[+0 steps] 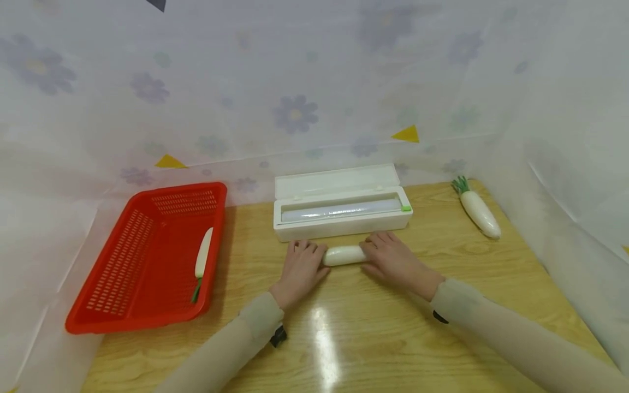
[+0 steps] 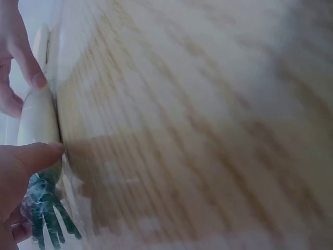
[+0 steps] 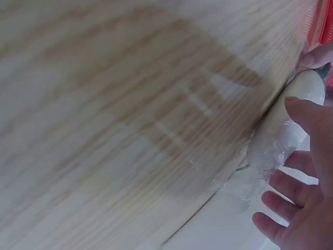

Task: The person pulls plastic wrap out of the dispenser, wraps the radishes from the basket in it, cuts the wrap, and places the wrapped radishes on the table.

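A white radish (image 1: 345,255) lies crosswise on the table in front of the open box, with clear film wrinkled around its ends. Its green leaves (image 2: 52,216) show under film in the left wrist view. My left hand (image 1: 301,272) grips the leafy end, thumb on the near side and fingers over the far side. At the other end my right hand (image 1: 397,266) holds the radish between thumb and fingers. In the right wrist view, loose clear film (image 3: 250,182) bunches by the right fingers (image 3: 289,187), the lower ones spread apart.
Behind the hands stands a white box (image 1: 344,222), lid raised, with a roll of film (image 1: 341,210) inside. A red basket (image 1: 142,322) at the left holds another radish (image 1: 203,254). A third, glossy radish (image 1: 479,213) lies at the back right, near the sheet wall (image 1: 560,164).
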Demonstrator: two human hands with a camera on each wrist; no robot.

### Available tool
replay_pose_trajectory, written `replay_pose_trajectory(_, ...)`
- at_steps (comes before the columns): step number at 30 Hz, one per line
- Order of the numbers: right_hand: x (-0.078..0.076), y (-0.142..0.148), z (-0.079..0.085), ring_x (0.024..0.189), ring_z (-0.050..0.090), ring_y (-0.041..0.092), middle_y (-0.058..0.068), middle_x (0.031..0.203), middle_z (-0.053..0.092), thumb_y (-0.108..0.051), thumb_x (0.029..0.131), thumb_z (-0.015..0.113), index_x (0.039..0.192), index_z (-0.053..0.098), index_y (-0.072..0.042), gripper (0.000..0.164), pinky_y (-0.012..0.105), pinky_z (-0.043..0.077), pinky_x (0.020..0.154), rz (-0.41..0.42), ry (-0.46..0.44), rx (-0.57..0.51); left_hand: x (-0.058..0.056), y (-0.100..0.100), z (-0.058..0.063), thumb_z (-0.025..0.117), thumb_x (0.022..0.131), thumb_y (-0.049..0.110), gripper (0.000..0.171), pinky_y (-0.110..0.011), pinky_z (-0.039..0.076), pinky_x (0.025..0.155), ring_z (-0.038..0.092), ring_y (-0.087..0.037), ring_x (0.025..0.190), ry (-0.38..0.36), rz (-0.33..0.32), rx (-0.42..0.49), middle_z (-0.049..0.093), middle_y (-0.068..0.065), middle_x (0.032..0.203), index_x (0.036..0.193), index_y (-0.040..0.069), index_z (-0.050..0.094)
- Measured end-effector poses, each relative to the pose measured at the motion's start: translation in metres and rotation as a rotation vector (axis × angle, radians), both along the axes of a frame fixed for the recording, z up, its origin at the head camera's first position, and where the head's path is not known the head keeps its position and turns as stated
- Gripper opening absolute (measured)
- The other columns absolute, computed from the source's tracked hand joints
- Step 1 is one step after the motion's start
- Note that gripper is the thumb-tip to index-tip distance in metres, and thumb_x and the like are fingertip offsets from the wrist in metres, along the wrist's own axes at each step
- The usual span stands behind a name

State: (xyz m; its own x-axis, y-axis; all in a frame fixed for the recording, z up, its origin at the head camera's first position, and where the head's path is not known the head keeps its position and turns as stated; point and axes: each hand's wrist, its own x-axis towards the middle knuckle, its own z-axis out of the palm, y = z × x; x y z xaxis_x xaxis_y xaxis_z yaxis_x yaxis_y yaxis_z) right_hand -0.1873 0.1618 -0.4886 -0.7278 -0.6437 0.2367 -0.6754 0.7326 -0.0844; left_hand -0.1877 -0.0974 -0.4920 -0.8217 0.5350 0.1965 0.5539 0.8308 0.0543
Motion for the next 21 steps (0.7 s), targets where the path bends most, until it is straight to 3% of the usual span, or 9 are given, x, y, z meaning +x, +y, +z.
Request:
replay_pose_trajectory(2,-0.002,-0.001,-0.002,0.101,0.047,0.027,0.009,0.103,0.055,-0.038,0.084,0.068,0.118,0.058,-0.005,0.048,0.044,0.036,0.090,-0.015,0.010,0.014,-0.001,0.000,-0.002,0.067,0.082,0.047,0.048,-0.041,0.029,0.089,0.048,-0.020,0.102,-0.006,0.005,-0.004,0.064,0.001,0.104,0.118,0.018,0.056)
replay_pose_trajectory(6,-0.007,-0.003,-0.004,0.093,0.048,0.026,0.008,0.096,0.054,-0.027,0.086,0.067,0.116,0.057,-0.004,0.039,0.042,0.040,0.084,-0.022,0.064,0.060,-0.004,0.001,-0.003,0.066,0.082,0.048,0.049,-0.041,0.028,0.089,0.048,-0.020,0.101,-0.015,0.014,0.000,0.064,0.001,0.105,0.118,0.017,0.056)
replay_pose_trajectory(11,-0.010,-0.003,-0.005,0.093,0.050,0.027,0.010,0.096,0.057,-0.020,0.086,0.064,0.118,0.055,-0.001,0.038,0.043,0.041,0.086,-0.009,0.115,0.088,-0.003,0.001,-0.003,0.066,0.083,0.046,0.045,-0.042,0.027,0.091,0.048,-0.019,0.100,-0.015,0.014,0.008,0.065,0.002,0.103,0.117,0.017,0.058)
replay_pose_trajectory(16,-0.007,0.002,-0.006,0.094,0.051,0.025,0.006,0.095,0.063,-0.027,0.085,0.067,0.117,0.053,-0.005,0.040,0.042,0.037,0.089,0.011,0.093,0.087,0.001,-0.003,-0.001,0.066,0.081,0.051,0.047,-0.044,0.027,0.091,0.047,-0.018,0.103,-0.063,0.008,-0.002,0.065,0.004,0.108,0.116,0.019,0.063)
replay_pose_trajectory(21,0.004,0.007,-0.003,0.095,0.051,0.023,0.004,0.098,0.063,-0.031,0.087,0.066,0.119,0.055,-0.006,0.042,0.040,0.037,0.090,0.042,-0.013,-0.005,0.008,-0.009,0.004,0.068,0.078,0.053,0.051,-0.043,0.027,0.088,0.044,-0.017,0.101,-0.144,-0.014,0.025,0.061,0.004,0.107,0.118,0.021,0.065)
